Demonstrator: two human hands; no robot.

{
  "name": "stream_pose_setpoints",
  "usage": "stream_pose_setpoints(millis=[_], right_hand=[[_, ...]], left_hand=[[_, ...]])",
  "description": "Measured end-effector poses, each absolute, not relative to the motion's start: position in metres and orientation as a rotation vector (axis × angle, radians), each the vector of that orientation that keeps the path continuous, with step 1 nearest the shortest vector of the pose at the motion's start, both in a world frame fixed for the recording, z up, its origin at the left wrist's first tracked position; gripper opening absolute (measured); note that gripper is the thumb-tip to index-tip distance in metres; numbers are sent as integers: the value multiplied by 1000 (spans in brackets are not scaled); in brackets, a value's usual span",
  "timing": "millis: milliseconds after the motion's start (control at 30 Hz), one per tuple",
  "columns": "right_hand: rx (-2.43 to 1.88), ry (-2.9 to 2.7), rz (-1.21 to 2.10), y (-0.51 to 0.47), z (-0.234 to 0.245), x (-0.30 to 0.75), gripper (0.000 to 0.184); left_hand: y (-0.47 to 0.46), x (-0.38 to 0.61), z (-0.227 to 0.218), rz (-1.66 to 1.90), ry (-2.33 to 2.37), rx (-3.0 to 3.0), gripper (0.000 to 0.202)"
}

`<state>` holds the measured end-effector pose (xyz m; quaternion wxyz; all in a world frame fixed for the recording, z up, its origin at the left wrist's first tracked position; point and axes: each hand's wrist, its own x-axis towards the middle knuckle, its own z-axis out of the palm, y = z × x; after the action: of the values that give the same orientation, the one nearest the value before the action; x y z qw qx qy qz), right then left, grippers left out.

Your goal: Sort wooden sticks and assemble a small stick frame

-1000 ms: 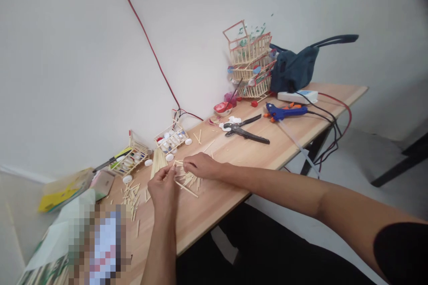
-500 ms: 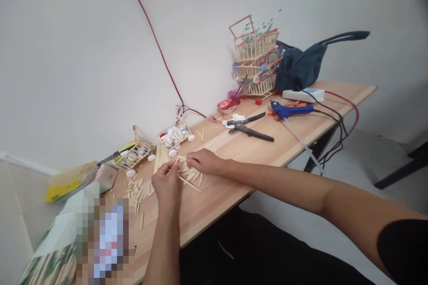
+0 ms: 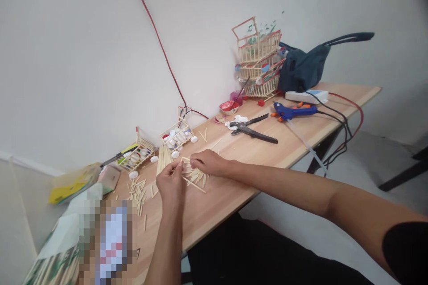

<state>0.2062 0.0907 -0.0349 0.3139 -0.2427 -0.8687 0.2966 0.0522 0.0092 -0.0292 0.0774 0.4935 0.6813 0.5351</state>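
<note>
My left hand (image 3: 170,182) is closed, thumb and fingers pinching a small piece made of thin wooden sticks (image 3: 185,160). From the other side my right hand (image 3: 207,162) is closed on the same piece, its fingertips partly hidden. Under and beside the hands lies a pile of loose wooden sticks (image 3: 199,179) on the wooden table. Just behind the left hand rests a bundle of longer sticks (image 3: 163,158). More short cut sticks (image 3: 137,193) are scattered to the left.
Two small stick carts (image 3: 177,133) with white wheels stand near the wall. Stacked stick baskets (image 3: 259,64) rise at the back beside a dark bag (image 3: 302,69). Black-handled cutters (image 3: 249,129), a blue glue gun (image 3: 292,111) with its cable and a dish of red paint (image 3: 229,107) lie to the right.
The whole view has shifted slightly, so everything sits a little further right. Both hands keep nearly the same pose around the small stick piece.
</note>
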Motion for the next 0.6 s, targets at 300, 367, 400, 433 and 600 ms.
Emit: stream_pose_setpoints(millis=[300,367,400,433,600], right_hand=[[-659,-2159,842,107,-23,217,23],[-657,-2164,873,110,-18,220,22],[-654,-2170,884,111,-16,221,22],[-653,-2177,892,112,-14,221,22],[-656,-2221,874,115,-7,215,22]], left_hand=[[38,59,-2,1542,1973,1478,30],[44,58,-2,1540,1898,1461,29],[46,58,-2,1530,1862,1446,30],[48,56,-2,1521,1832,1428,30],[49,45,-5,1496,1787,1387,35]])
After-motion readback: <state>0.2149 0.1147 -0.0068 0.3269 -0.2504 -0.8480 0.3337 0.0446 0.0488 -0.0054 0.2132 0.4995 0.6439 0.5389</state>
